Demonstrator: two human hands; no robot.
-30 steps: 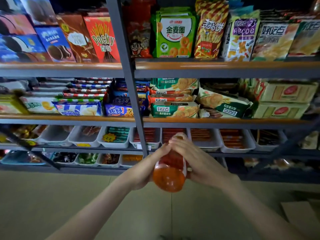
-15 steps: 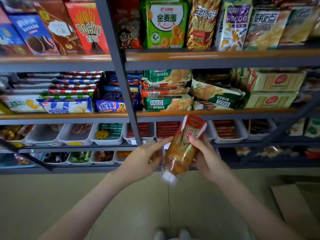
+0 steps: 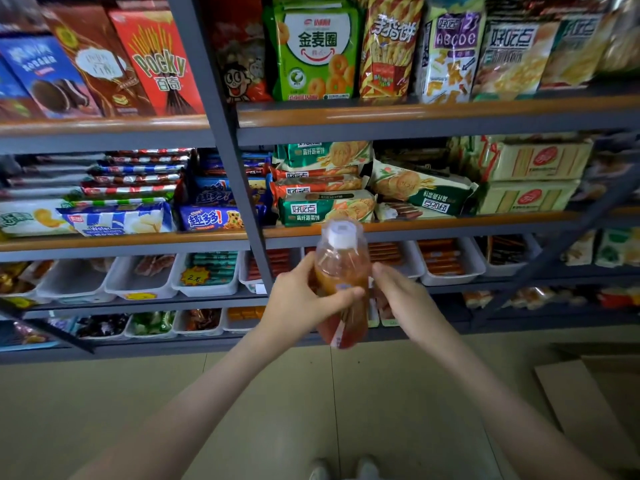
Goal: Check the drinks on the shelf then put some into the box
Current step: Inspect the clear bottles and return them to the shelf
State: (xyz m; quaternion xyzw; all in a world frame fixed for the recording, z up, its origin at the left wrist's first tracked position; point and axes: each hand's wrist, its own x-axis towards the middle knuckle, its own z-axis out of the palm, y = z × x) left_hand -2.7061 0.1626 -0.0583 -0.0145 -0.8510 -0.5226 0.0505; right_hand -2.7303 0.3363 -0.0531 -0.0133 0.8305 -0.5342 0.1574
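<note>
Looking down first, what lies closest to us?

Our shoes (image 3: 346, 469) at the bottom edge, on the pale tiled floor (image 3: 242, 393), with a cardboard flap (image 3: 595, 410) low on our right.

And our hands?

We have both raised in front of the shelving. Our left hand (image 3: 301, 303) is wrapped round the bottle (image 3: 341, 268), thumb across its front, fingers behind. Our right hand (image 3: 405, 303) sits at the bottle's right side, fingertips against or just beside it; we cannot tell whether it grips.

How does the drink stand?

Roughly upright in the air, white cap (image 3: 341, 234) on top, orange liquid inside, a red label low down, off the shelf and well apart from the cardboard.

What do we see beyond it?

Grey shelving (image 3: 415, 114) with wooden edges. White trays (image 3: 450, 275) of small packets sit level with the bottle, green biscuit packs (image 3: 325, 207) lie stacked on the board above, and a red Pocky box (image 3: 157, 64) stands on the upper left board.
</note>
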